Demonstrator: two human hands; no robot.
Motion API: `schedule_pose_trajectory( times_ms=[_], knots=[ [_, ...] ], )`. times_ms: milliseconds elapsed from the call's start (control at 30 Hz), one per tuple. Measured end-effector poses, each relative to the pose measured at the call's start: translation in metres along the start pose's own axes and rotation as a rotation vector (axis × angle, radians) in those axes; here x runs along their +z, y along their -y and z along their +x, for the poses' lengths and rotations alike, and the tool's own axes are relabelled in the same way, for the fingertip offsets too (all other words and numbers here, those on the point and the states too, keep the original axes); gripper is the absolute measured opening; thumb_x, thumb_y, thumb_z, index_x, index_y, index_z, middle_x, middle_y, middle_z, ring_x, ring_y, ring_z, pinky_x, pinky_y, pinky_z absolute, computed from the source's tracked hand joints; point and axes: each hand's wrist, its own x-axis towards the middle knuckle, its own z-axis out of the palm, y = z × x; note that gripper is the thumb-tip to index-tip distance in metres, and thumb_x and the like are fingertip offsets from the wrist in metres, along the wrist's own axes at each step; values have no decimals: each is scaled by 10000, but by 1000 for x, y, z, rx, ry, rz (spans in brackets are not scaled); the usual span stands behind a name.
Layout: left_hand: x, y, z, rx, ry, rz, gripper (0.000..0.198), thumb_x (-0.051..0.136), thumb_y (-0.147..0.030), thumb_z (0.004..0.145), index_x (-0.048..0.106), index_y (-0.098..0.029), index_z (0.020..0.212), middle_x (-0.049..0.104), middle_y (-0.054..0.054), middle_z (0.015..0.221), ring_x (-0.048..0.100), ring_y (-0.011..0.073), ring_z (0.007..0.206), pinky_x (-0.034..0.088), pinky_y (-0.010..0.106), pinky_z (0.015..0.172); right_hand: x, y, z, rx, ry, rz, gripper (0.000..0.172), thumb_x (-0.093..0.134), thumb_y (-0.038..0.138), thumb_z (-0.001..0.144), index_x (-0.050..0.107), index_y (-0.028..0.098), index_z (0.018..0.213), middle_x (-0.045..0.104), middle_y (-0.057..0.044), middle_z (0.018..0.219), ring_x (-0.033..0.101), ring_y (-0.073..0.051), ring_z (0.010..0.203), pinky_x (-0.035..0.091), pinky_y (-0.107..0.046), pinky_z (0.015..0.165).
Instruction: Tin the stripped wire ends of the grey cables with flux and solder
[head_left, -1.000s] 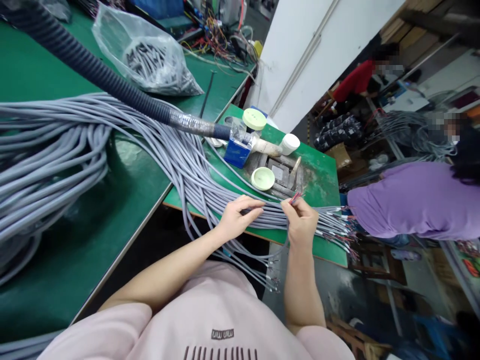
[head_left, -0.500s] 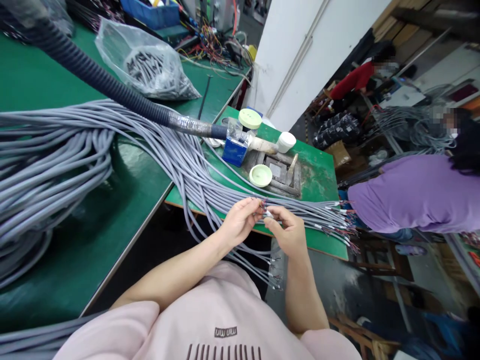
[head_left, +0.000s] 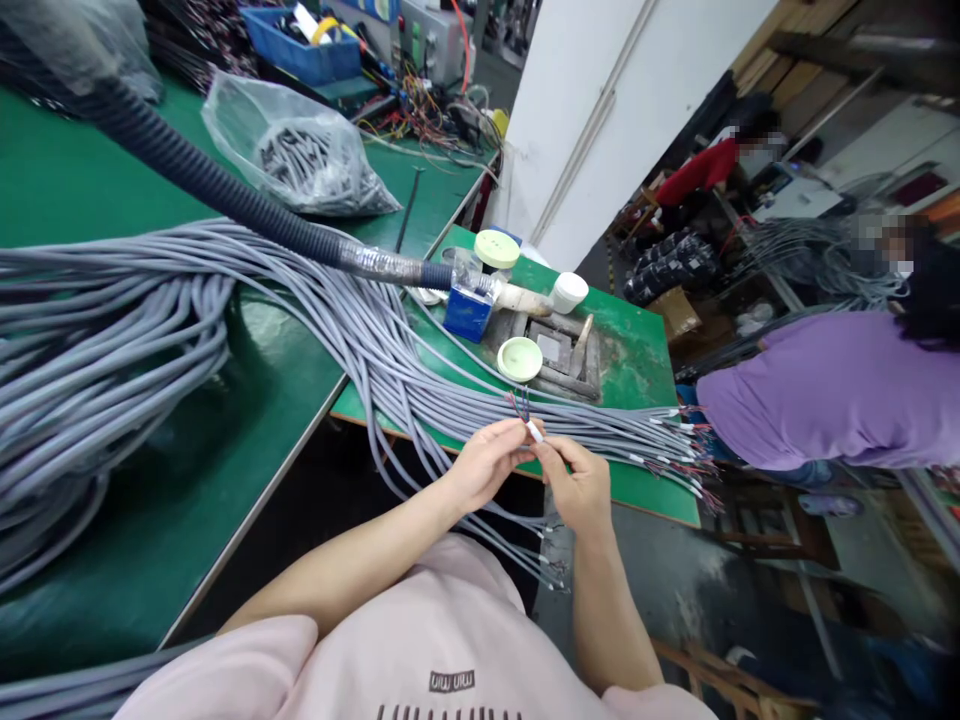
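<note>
Both of my hands meet over the front edge of the green bench, around one cable end (head_left: 535, 431) with a white sleeve and thin coloured wires (head_left: 522, 402) fanning out of its tip. My left hand (head_left: 491, 462) is closed, its thumb and fingers pinching beside the sleeve. From the other side my right hand (head_left: 578, 482) pinches the same cable end just below the white part. Behind them runs a thick bundle of grey cables (head_left: 427, 385), its stripped ends (head_left: 686, 450) lying toward the right edge of the bench.
A ribbed hose (head_left: 247, 200) crosses from upper left to a blue box (head_left: 468, 312). Near it are a pale green dish (head_left: 520, 358), a white cup (head_left: 569, 292) and a dirty metal fixture (head_left: 559, 350). A plastic bag (head_left: 300, 150) lies behind. A person in purple (head_left: 810, 390) is at right.
My left fingers have moved slightly down and off the wires, so the wires and white sleeve now show upright between my hands. My right hand has shifted a little lower on the cable.
</note>
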Motion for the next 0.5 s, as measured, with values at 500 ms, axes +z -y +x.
schedule_pose_trajectory(
  times_ms=[500],
  knots=[
    [1,10,-4,218,-34,563,397,760,-508,670,758,-117,740,703,37,668,623,166,660,498,270,691,0,15,26,-422,-246,-469,126,606,277,871,648,171,821,640,-45,699,525,-173,685,411,-331,696]
  ],
)
